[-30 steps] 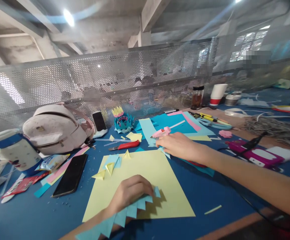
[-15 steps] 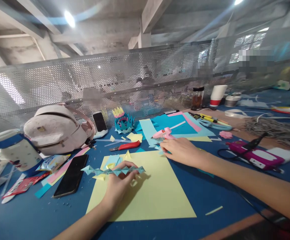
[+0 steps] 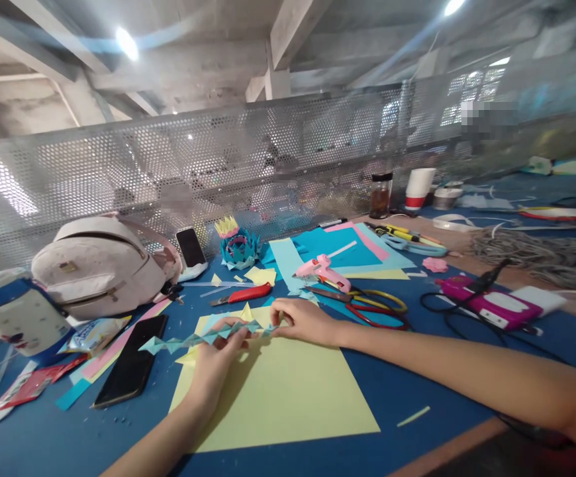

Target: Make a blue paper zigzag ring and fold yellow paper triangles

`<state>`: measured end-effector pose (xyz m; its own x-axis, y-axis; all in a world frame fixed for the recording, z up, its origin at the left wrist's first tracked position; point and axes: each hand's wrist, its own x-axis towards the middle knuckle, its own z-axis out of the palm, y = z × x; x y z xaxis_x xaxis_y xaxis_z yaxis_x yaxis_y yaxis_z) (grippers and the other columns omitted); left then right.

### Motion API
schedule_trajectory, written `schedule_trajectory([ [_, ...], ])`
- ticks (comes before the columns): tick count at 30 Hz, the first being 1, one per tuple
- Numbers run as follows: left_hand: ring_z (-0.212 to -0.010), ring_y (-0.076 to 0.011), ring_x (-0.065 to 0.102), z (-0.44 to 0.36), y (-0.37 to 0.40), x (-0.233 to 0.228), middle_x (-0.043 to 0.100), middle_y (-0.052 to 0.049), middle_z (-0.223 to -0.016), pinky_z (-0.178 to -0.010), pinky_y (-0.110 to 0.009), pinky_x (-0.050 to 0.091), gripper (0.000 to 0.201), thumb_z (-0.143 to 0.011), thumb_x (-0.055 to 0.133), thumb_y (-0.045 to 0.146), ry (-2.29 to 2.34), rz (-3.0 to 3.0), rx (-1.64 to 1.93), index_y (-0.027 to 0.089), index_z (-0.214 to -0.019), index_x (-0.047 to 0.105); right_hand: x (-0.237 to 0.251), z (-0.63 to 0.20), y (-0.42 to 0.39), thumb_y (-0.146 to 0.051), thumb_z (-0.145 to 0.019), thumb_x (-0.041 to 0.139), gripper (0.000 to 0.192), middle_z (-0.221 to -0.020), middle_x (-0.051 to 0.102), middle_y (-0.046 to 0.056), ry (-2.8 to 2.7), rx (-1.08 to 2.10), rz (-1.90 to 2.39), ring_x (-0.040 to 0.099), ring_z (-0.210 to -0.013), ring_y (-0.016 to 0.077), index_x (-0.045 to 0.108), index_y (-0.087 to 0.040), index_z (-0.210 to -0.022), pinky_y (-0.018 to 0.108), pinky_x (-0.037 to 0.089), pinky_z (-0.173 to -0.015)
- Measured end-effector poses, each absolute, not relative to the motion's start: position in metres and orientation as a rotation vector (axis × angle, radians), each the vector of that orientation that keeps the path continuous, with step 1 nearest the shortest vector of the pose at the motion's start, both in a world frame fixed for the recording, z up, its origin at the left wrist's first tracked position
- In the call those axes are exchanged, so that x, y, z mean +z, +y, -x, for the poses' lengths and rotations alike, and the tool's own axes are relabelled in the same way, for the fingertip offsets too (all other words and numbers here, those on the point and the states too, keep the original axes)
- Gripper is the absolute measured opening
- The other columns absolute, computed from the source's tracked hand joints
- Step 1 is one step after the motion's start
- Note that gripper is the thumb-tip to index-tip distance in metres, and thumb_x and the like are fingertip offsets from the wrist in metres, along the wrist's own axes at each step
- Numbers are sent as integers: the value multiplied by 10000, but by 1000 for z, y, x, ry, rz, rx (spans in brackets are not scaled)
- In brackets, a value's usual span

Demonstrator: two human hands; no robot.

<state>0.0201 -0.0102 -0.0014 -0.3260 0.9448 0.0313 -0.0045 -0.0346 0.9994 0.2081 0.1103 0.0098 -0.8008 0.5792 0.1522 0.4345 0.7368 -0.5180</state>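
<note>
— Left hand (image 3: 213,361): status?
— Fingers closed on the paper chain (image 3: 203,336) near its middle, held just above the yellow sheet (image 3: 278,391).
— Right hand (image 3: 304,320)?
— Fingertips pinched on the chain's right end, above the sheet's far edge.
— Long axis?
— Left to right, roughly parallel to the table's (image 3: 417,377) near edge. The free left end points toward the phone (image 3: 130,361) and extends beyond the left hand.
— Nearer hand for that free end?
— Left. The right hand lies at the opposite end, with the glue gun (image 3: 322,270) and scissors (image 3: 367,305) beyond it.

Showing: teal zigzag paper chain (image 3: 203,337); pale yellow sheet (image 3: 283,391); pink glue gun (image 3: 322,270); red-and-yellow-handled scissors (image 3: 372,306); blue table (image 3: 417,377).
</note>
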Motion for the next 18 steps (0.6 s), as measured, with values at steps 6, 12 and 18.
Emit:
schedule_trajectory([
  [6, -757, -186, 697, -21, -10, -3, 741, -71, -828, -743, -280, 555, 410, -684, 847, 479, 1394, -1027, 1532, 163, -869, 662, 0, -216, 105, -490, -853, 727, 309, -872, 630, -29, -2530, 785, 685, 543, -705, 122, 627, -207, -927, 224, 318, -608],
  [12, -841, -230, 715, -20, -11, -7, 748, -83, -860, -749, -290, 547, 442, -648, 858, 509, 1406, -987, 1512, 173, -853, 658, -2, -216, 107, -387, -885, 713, 217, -880, 615, -15, -2568, 807, 585, 548, -734, 125, 629, -188, -870, 217, 326, -622],
  [18, -835, -202, 690, -20, -11, -8, 717, -55, -829, -743, -263, 515, 385, -702, 831, 485, 1362, -1037, 1524, 165, -835, 665, -1, -215, 106, -363, -839, 753, 218, -836, 613, -18, -2580, 810, 606, 550, -709, 126, 626, -187, -840, 217, 330, -609],
])
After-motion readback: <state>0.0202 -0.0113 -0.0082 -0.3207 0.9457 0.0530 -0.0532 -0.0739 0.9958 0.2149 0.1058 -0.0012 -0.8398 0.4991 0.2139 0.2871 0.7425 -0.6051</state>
